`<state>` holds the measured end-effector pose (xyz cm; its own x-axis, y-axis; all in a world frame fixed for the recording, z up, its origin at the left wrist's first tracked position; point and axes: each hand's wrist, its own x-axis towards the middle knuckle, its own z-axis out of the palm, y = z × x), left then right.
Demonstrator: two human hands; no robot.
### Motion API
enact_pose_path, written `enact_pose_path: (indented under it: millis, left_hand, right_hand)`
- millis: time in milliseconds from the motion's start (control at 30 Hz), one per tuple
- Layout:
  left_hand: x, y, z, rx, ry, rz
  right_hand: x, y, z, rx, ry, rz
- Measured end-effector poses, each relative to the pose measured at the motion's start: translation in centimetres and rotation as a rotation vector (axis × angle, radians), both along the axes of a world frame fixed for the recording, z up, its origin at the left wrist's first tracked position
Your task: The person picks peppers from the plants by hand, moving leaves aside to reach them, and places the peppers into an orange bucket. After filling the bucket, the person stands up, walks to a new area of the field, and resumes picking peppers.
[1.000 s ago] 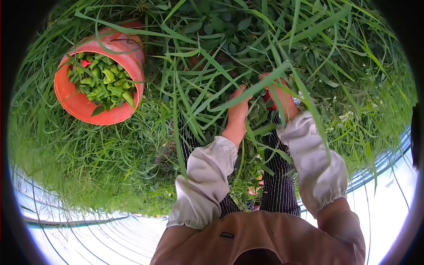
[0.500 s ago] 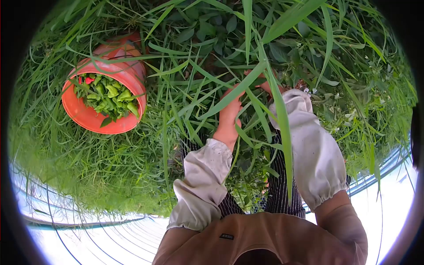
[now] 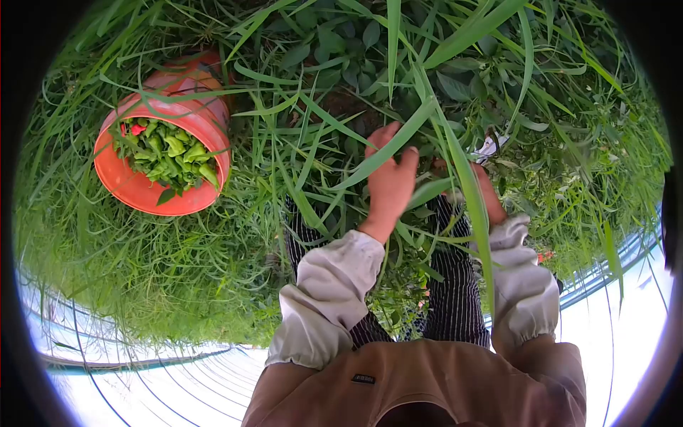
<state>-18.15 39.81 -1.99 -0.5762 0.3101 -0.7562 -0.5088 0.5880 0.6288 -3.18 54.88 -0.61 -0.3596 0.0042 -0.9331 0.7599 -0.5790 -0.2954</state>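
My left hand [image 3: 390, 178] reaches into tall grass and leafy plants, thumb apart from the fingers, nothing visible in it; a long grass blade crosses in front of it. To its right, my right hand [image 3: 478, 186] is mostly covered by a broad grass blade [image 3: 466, 192] and leaves, so its fingers and anything in them cannot be made out. An orange bucket [image 3: 162, 204] lies tilted on the grass to the left, its mouth toward me. Inside it are green peppers [image 3: 171, 156] and a little red at the upper left.
Dark-leaved plants [image 3: 455, 85] stand among the grass beyond my hands. A whitish thing [image 3: 489, 148] lies just past my right hand. My striped trouser legs [image 3: 452, 285] are below. Pale sheeting with dark lines [image 3: 178, 384] runs along the bottom.
My left hand has turned and its thumb now shows apart. My right hand and sleeve have drawn back and to the right, and the whitish thing shows more.
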Motion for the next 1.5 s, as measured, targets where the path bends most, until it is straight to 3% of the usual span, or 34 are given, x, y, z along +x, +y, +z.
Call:
enact_pose_path:
  millis: [33, 67, 133, 167, 233, 300, 367, 433, 533, 567, 667, 767, 800, 867, 900, 967, 1067, 1133, 1167, 1233, 1300, 1367, 1400, 1433, 1500]
  left_hand:
    - [0.3, 0.5, 1.0, 0.057, 0.277, -0.247]
    - [1.1, 0.9, 1.6, 0.175, 0.131, -0.216]
    - [4.0, 1.9, 2.1, 0.31, -0.111, -0.137]
    - [5.7, 2.0, 2.0, 0.312, -0.114, -0.135]
    - [6.9, 2.6, 2.2, 0.406, -0.314, 0.002]
    - [5.7, 2.7, 2.3, 0.301, -0.478, -0.011]
    - [3.6, 3.9, 3.0, 0.266, -0.665, 0.297]
    - [3.9, 4.1, 2.3, 0.347, -0.668, 0.256]
    - [2.3, 4.6, 3.1, 0.228, -0.755, 0.152]
    - [1.9, 4.8, 3.3, 0.245, -0.79, 0.185]
    - [1.9, 5.0, 3.5, 0.337, -0.838, 0.285]
    - [2.3, 4.9, 3.0, 0.438, -0.837, 0.447]
    - [1.9, 4.4, 2.5, 0.407, -0.924, 0.525]
    - [1.3, 4.2, 2.1, 0.452, -0.901, 0.513]
    - [1.1, 4.1, 2.1, 0.497, -0.879, 0.5]
    - [1.2, 4.0, 1.8, 0.532, -0.895, 0.487]
    - [1.0, 3.7, 2.1, 0.523, -0.852, 0.487]
    - [0.8, 3.7, 2.4, 0.505, -0.831, 0.491]
    - [0.5, 3.8, 2.3, 0.485, -0.808, 0.496]
    - [-0.1, 2.9, 1.6, 0.518, -0.857, 0.487]
    - [-1.1, 1.9, 1.4, 0.539, -0.917, 0.482]
    - [-3.0, 2.2, 2.5, 0.35, -0.938, 0.659]
    - [-3.9, 2.9, 3.5, 0.216, -0.949, 0.785]
    - [-3.7, 2.4, 2.7, 0.219, -0.95, 0.784]
    - [-3.3, 0.8, 0.4, 0.528, -1.128, 0.851]
  right_hand:
    - [0.2, 0.1, 1.3, -0.131, -0.049, -0.157]
    - [0.9, -0.1, 2.2, -0.13, -0.053, -0.158]
    - [1.9, -0.4, 3.9, 0.231, 0.011, 0.187]
    - [1.6, -0.7, 4.9, 0.232, 0.007, 0.189]
    - [0.3, -1.4, 6.9, 0.216, -0.097, -0.037]
    - [0.7, -2.6, 7.7, 0.279, -0.113, -0.077]
    - [-1.0, -3.5, 9.4, 0.575, -0.024, 0.363]
    - [-3.0, -4.1, 9.9, 0.651, 0.01, 0.371]
    - [-4.5, -4.3, 10.5, 0.809, 0.051, 0.519]
    - [-5.1, -4.1, 11.0, 0.814, 0.05, 0.516]
    - [-6.9, -3.0, 13.1, 1.026, -0.092, 0.816]
    - [-7.8, -2.1, 14.3, 1.093, -0.007, 0.954]
    - [-7.8, -2.1, 14.7, 1.096, -0.008, 0.951]
    - [-7.8, -2.5, 15.9, 0.745, -0.008, 0.592]
    - [-7.9, -2.2, 16.6, 0.743, -0.008, 0.591]
    - [-8.2, -0.6, 18.1, 1.061, 0.144, 0.662]
    - [-9.6, 1.5, 21.2, 1.189, 0.271, 0.577]
    - [-11.1, 1.8, 22.5, 0.565, 0.337, -0.116]
    - [-10.8, 1.9, 22.6, 0.572, 0.343, -0.116]
    - [-8.7, 2.2, 22.4, 0.128, 0.303, -0.245]
    - [-5.5, 0.7, 21.8, 0.076, 0.311, -0.317]
    - [-3.0, -1.0, 22.7, -0.164, 0.062, -0.316]
    - [-2.5, -1.9, 23.4, -0.16, 0.061, -0.316]
    - [-2.0, -2.7, 24.1, -0.194, 0.01, -0.207]
    - [-1.6, -3.6, 25.4, -0.226, -0.044, -0.099]
